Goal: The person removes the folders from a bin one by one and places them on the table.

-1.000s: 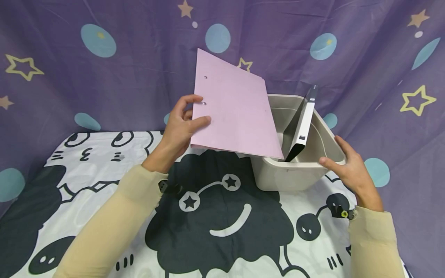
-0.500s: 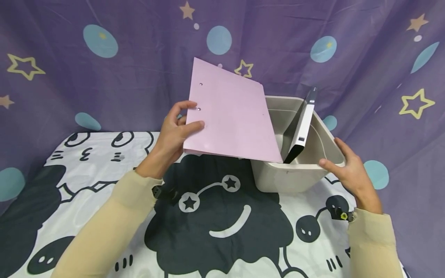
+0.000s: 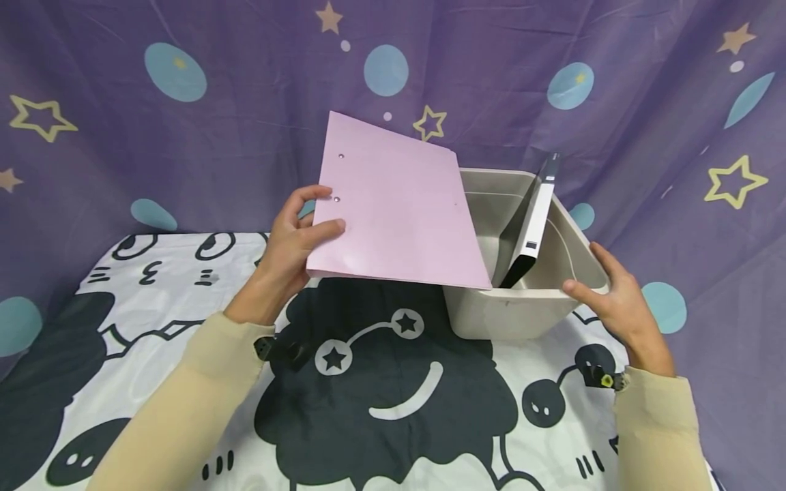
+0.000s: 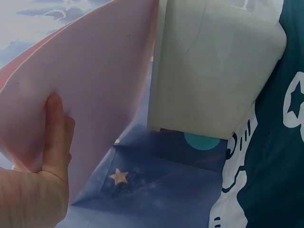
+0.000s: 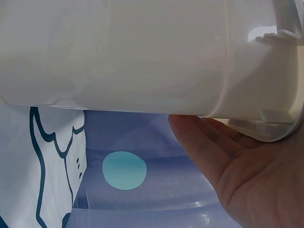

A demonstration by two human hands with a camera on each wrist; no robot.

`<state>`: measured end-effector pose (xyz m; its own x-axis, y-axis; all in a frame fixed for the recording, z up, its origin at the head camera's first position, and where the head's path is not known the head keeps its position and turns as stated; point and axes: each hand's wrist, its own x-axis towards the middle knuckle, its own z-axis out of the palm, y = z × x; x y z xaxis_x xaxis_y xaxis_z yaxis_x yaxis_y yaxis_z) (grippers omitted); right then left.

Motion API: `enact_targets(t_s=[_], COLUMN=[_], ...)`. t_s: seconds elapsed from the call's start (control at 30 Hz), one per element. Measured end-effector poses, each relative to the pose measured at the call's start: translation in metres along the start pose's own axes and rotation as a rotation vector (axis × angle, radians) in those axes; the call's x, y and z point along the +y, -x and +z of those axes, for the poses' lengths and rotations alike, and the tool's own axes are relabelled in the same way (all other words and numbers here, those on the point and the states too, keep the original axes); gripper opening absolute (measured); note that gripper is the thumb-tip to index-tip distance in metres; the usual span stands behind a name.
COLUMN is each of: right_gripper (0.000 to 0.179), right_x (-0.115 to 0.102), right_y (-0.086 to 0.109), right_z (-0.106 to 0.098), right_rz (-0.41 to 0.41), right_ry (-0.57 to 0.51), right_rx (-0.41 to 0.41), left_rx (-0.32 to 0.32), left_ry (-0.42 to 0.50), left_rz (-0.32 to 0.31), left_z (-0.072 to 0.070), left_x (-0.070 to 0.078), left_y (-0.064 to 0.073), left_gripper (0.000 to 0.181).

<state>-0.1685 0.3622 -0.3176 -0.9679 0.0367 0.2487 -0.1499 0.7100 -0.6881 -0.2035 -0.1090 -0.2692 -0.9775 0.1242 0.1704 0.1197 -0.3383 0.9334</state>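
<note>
With thumb in front and fingers behind, my left hand (image 3: 288, 239) grips the left edge of a pink folder (image 3: 393, 211). The folder leans over the left side of a pale grey bin (image 3: 506, 317), its lower right corner right at the front rim. In the left wrist view, the folder's covers (image 4: 95, 76) curve slightly apart. My right hand (image 3: 626, 303) holds the bin's front right corner, thumb at the front rim. Its fingers (image 5: 199, 137) lie against the outer wall in the right wrist view. Inside the bin, a black binder with a white spine (image 3: 537, 215) stands tilted.
A black-and-white cartoon cloth (image 3: 387, 382) covers the table under the bin. Behind it hangs a purple curtain (image 3: 258, 82) with stars and blue dots, close to the bin's back.
My left hand has drawn the pink folder left and somewhat down, showing more of the bin's inside. The right hand and the bin have stayed in place.
</note>
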Motion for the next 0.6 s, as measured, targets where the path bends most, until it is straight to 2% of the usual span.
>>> enact_targets(t_s=[0.23,0.37,0.6], right_gripper=[0.083,0.084,0.083], right_x=[0.002,0.002,0.002], right_y=[0.0,0.0,-0.001], right_z=[0.001,0.001,0.0], right_rz=[0.016,0.018,0.0], right_ry=[-0.013,-0.013,0.0], right_rx=[-0.007,-0.014,-0.015], left_rx=[-0.007,-0.005,-0.004], left_ry=[0.022,0.006,0.008], left_rz=[0.016,0.015,0.016], left_z=[-0.01,-0.014,-0.02], left_x=[0.001,0.0,-0.002], left_y=[0.005,0.008,0.012], left_gripper=[0.048,0.048,0.047])
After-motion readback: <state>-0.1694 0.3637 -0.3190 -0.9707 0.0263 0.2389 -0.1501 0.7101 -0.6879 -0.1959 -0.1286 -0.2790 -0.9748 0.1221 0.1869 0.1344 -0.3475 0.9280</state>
